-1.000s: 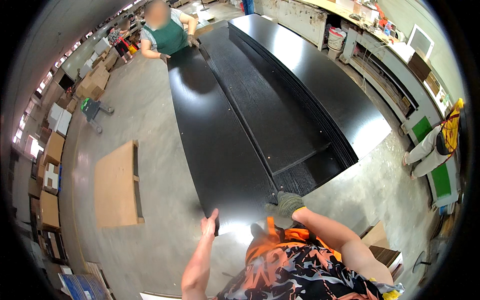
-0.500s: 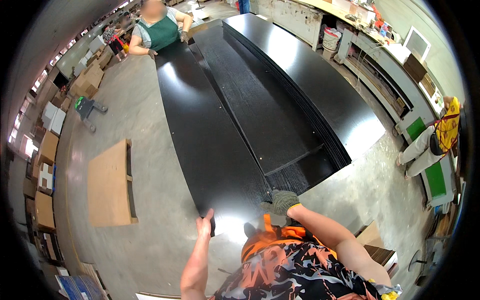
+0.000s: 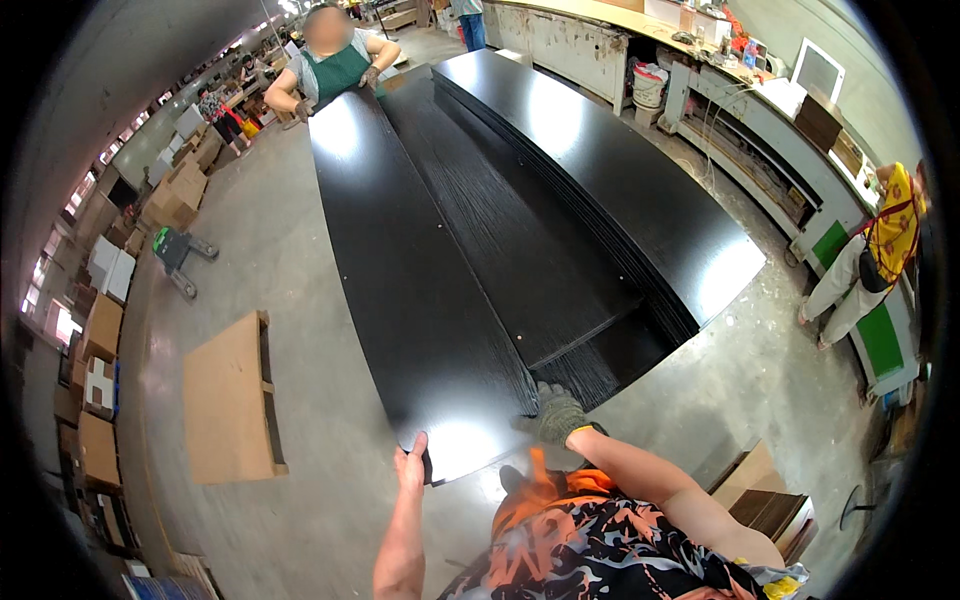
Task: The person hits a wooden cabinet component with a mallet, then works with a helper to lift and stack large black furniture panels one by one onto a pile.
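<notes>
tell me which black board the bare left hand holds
The leftmost board; the left hand grips its near corner, while that hand touches neither the middle board nor the right stack.

Long rectangular panel [image 3: 400, 290], glossy black, small pale dots on surface. Broad face up, extending lengthwise ahead, left of stacked black boards [image 3: 610, 160].

The panels [image 3: 410, 270] are right of the pallet [image 3: 225, 400] and left of the bench [image 3: 775, 130].
</notes>
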Tool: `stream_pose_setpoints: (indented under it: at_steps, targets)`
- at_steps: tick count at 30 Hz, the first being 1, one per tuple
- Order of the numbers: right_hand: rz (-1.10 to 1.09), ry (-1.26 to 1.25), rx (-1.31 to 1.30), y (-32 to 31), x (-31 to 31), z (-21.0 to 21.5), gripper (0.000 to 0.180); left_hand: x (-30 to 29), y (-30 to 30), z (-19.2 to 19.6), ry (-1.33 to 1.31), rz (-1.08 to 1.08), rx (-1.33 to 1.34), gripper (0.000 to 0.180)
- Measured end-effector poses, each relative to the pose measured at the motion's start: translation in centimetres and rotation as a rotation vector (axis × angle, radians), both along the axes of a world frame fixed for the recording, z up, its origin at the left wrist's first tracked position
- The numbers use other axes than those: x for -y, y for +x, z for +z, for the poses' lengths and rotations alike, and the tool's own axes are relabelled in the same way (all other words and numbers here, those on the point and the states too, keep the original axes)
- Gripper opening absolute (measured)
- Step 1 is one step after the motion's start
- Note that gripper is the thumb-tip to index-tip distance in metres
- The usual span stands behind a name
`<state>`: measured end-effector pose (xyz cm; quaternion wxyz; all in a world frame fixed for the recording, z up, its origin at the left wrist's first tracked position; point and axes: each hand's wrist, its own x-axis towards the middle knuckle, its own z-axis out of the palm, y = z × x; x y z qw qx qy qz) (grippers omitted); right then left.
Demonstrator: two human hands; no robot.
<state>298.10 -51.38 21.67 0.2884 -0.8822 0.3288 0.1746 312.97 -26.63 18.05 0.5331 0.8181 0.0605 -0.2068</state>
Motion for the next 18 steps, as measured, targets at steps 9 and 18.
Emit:
stream_pose_setpoints:
  at_steps: [9, 18]
  targets:
    - [-0.145, 0.025, 0.005, 2.8, 1.0, 0.4, 0.098, 0.2, 1.5, 0.1, 0.158, -0.048, -0.015, 0.06]
    - [-0.348, 0.353, 0.044, 3.2, 2.2, 2.1, 0.095, -1.5, 3.9, 2.7, -0.326, -0.084, -0.631, 0.071]
